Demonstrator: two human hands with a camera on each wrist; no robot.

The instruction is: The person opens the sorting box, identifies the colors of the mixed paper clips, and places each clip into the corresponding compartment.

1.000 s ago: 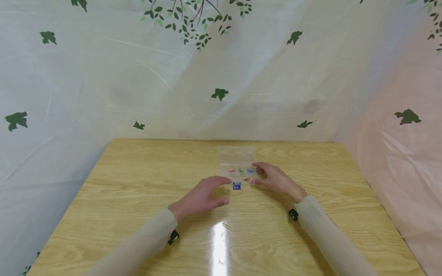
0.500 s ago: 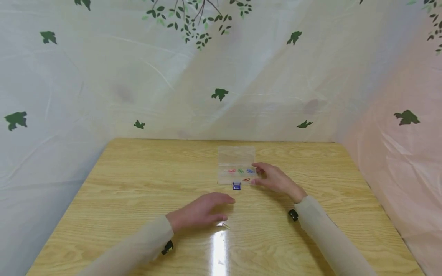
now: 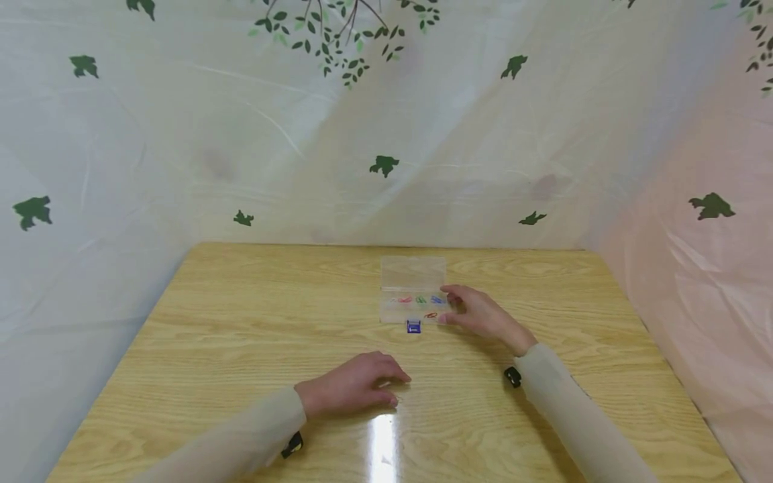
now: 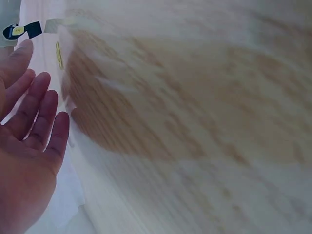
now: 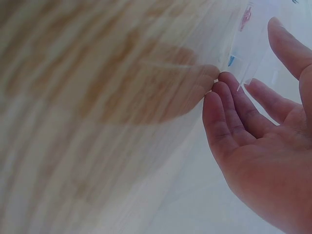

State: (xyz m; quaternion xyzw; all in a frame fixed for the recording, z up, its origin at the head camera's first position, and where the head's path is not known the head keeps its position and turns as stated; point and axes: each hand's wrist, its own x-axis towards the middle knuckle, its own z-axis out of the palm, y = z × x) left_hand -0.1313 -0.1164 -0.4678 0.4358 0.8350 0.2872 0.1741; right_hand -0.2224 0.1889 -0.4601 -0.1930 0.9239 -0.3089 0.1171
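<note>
Right hand (image 3: 480,314), fingers relaxed and gripping nothing, is touching the right end of the clear compartment box (image 3: 413,290); left hand (image 3: 356,388), equally loose and empty, is resting flat on the wooden table (image 3: 229,322), nearer the viewer

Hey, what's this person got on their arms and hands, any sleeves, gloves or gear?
Both arms wear long, pale beige sleeves reaching the wrists. The left hand and right hand are bare, with no gloves or rings visible. A small black device sits under each wrist: one on the left, one on the right.
</note>
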